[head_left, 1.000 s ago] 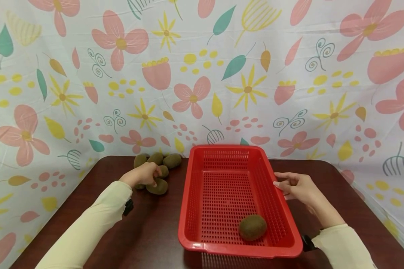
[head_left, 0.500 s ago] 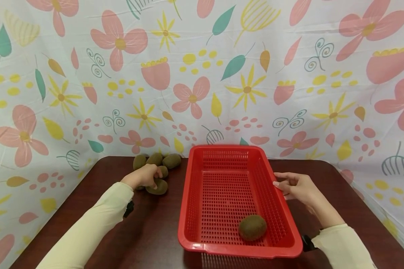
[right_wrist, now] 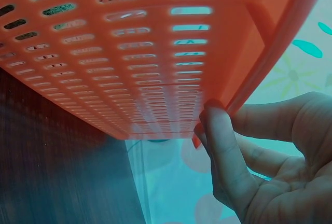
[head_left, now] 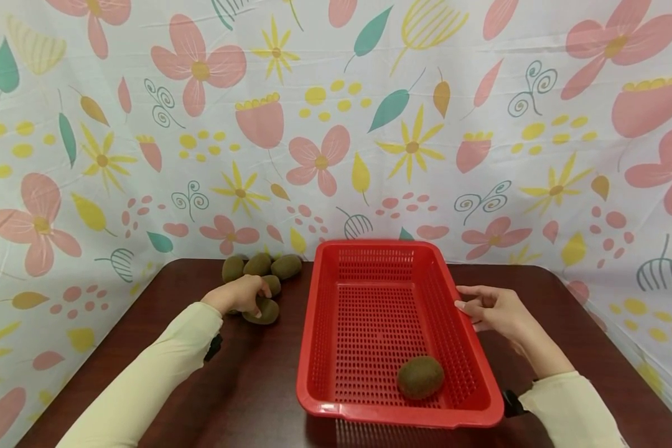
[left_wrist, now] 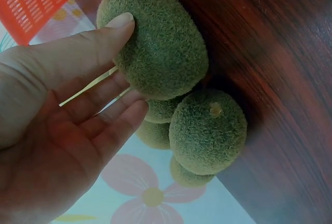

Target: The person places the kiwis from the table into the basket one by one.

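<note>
At the left of the table, my left hand [head_left: 238, 294] pinches a brown fuzzy kiwi [head_left: 266, 313], the front one of a small cluster. In the left wrist view the thumb lies on top of this kiwi [left_wrist: 161, 42], while the other fingers reach behind and under it. More kiwis [left_wrist: 208, 130] sit close beside it. My right hand [head_left: 504, 317] grips the right rim of a red plastic basket [head_left: 414, 415], thumb and fingers on either side of the edge in the right wrist view. One kiwi [head_left: 420, 378] lies inside the basket, near its front right corner.
Several other kiwis [head_left: 285, 267] rest along the back left edge of the dark wooden table [head_left: 257, 379]. Right behind the table hangs a flower-patterned cloth [head_left: 325, 99]. The basket occupies the table's middle, its back end close to the cloth.
My left hand has settled a little closer around the front kiwi, the thumb now against it. The right hand and the basket have stayed in place.
</note>
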A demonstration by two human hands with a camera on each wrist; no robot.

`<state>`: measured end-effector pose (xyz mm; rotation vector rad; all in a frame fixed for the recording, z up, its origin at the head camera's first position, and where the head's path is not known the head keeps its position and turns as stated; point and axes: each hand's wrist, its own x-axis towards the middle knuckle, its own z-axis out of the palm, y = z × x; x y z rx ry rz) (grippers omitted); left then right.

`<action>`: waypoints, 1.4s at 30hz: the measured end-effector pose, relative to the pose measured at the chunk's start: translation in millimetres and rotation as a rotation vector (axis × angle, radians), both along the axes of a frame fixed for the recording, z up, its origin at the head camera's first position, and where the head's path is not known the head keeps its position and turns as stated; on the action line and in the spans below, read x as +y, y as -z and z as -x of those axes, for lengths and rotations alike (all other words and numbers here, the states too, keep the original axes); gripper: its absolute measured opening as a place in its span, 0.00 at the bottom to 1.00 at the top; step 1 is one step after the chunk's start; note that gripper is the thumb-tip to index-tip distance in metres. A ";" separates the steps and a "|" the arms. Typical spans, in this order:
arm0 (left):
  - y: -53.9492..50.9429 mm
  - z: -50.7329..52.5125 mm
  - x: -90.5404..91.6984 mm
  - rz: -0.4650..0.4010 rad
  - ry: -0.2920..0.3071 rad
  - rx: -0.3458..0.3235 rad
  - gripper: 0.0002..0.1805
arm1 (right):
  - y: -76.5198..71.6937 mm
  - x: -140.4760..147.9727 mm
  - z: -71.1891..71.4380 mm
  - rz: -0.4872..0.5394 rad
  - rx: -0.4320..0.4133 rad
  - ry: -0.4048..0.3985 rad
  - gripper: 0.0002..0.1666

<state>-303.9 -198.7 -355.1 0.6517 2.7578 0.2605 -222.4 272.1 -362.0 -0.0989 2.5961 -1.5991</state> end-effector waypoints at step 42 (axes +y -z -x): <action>-25.0 14.0 -1.7 -0.173 0.056 -0.082 0.27 | 1.1 0.7 0.8 0.010 -0.002 -0.002 0.38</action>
